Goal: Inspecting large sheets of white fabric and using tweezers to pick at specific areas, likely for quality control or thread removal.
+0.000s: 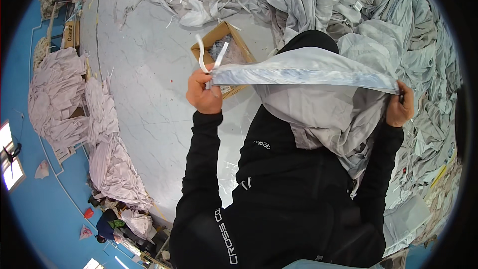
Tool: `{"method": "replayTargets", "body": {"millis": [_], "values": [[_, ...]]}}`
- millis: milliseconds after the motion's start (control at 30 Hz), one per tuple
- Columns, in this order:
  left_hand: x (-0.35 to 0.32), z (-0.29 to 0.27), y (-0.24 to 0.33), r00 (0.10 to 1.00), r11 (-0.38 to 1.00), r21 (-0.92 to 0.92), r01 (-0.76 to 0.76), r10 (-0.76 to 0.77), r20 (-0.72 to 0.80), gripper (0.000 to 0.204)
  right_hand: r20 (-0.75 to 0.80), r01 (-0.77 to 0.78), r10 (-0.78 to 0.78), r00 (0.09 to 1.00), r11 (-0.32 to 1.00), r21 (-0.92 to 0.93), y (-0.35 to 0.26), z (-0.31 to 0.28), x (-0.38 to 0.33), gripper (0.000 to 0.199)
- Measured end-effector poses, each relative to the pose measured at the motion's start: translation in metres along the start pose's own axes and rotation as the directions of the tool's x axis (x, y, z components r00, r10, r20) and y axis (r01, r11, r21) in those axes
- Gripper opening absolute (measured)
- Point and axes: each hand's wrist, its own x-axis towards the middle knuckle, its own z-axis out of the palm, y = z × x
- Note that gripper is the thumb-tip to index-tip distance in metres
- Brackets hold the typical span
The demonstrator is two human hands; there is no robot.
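A light grey cloth (308, 75) with a blue-white streaked band along its edge is stretched sideways in front of my body. My left hand (205, 94) is closed on the band's left end, where a white strap (222, 54) sticks up in two loose tails. At the opposite end, my right hand (401, 104) pinches the band's corner. The rest of the cloth hangs in folds below the band, over my lap. Some of my fingertips are hidden behind the fabric.
An open cardboard box (215, 34) with greyish scraps stands on the marbled floor (154, 69) beyond my left hand. Large heaps of grey fabric (328, 0) lie ahead and along my right. Piles of pale pinkish cloth (59, 94) line the left side by a blue wall (37, 184).
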Motion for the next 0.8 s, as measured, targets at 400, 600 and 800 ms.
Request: {"method": "replayTargets", "body": {"millis": [400, 600, 800], "values": [[-0.058, 0.049, 0.057, 0.932, 0.993, -0.014, 0.118, -0.106, 0.346, 0.02, -0.075, -0.241, 0.242, 0.967, 0.97, 0.022, 0.085, -0.015, 0.008, 0.024], [-0.051, 0.036, 0.071, 0.942, 0.969, 0.045, 0.244, -0.248, 0.225, 0.018, -0.091, -0.279, 0.272, 0.958, 0.958, -0.07, 0.087, -0.014, -0.003, 0.023], [-0.036, 0.046, 0.102, 0.993, 0.995, 0.027, 0.101, -0.103, 0.066, 0.017, -0.042, -0.313, 0.314, 0.948, 0.949, 0.045, 0.1, -0.011, -0.005, 0.025]]}}
